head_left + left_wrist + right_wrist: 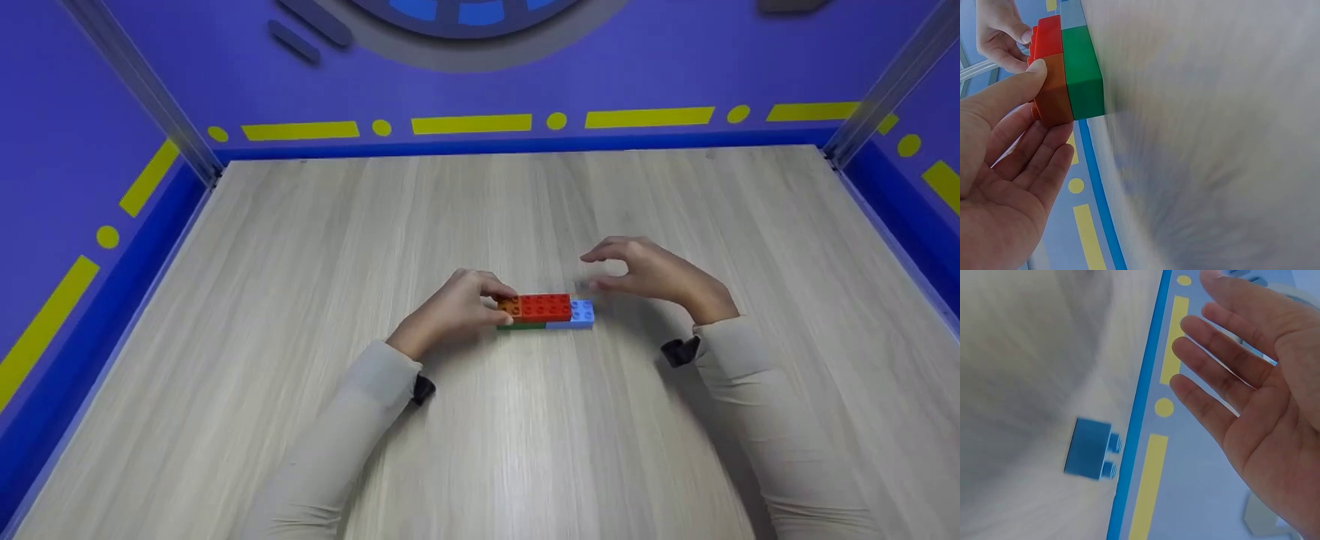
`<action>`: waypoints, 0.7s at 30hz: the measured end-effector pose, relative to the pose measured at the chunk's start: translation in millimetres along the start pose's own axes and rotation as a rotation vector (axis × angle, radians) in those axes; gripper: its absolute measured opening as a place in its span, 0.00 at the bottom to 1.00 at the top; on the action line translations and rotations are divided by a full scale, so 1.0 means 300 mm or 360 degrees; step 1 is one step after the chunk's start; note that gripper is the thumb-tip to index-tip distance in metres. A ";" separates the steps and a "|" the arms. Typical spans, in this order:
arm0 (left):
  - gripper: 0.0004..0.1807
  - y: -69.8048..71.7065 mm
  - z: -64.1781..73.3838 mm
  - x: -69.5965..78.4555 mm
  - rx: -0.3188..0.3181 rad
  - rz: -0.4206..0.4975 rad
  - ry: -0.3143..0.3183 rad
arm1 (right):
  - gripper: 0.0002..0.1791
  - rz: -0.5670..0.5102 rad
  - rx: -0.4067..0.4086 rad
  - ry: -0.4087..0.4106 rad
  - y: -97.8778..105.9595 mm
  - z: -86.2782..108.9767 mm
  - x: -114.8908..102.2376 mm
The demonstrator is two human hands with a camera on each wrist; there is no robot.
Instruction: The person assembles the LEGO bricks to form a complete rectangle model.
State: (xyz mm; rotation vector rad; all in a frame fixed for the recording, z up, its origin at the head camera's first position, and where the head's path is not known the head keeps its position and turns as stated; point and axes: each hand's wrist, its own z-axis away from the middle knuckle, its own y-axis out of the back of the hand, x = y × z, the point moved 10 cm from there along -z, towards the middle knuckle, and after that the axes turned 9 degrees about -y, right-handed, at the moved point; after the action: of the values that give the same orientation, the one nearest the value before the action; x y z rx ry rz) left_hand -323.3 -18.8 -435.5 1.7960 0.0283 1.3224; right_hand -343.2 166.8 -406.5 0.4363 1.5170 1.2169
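My left hand pinches the left end of a small stack of toy building bricks, thumb on the near side. Under its thumb in the left wrist view is the orange brick. Beside that brick on the upper layer sits a red brick. The lower layer has a green brick on the left and a light blue brick, whose studs show at the right end. My right hand is held apart, right of the stack, fingers curved and nothing in them. Its wrist view shows a lone blue brick, studs up.
The stack is on a pale wood-grain table. Blue-purple walls with yellow dashes and dots enclose its back and sides. In the head view the lone blue brick cannot be made out, perhaps covered by the right hand.
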 end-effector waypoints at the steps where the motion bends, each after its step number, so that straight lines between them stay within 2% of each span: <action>1: 0.19 0.000 0.000 0.000 -0.0002 0.0005 0.0001 | 0.22 0.0003 0.0002 -0.0009 0.004 0.001 0.009; 10: 0.19 0.002 0.000 0.004 -0.0004 0.0002 -0.0022 | 0.23 -0.0006 0.0008 -0.0091 0.033 0.006 0.082; 21: 0.18 0.001 0.000 0.005 0.0006 -0.0017 -0.0043 | 0.24 0.0007 0.0000 -0.0130 0.045 0.012 0.139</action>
State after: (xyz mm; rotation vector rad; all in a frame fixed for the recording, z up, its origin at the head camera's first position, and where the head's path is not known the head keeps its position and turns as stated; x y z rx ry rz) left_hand -322.7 -18.3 -434.0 1.8144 0.0257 1.2909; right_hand -358.6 207.0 -415.8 0.4837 1.4468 1.1884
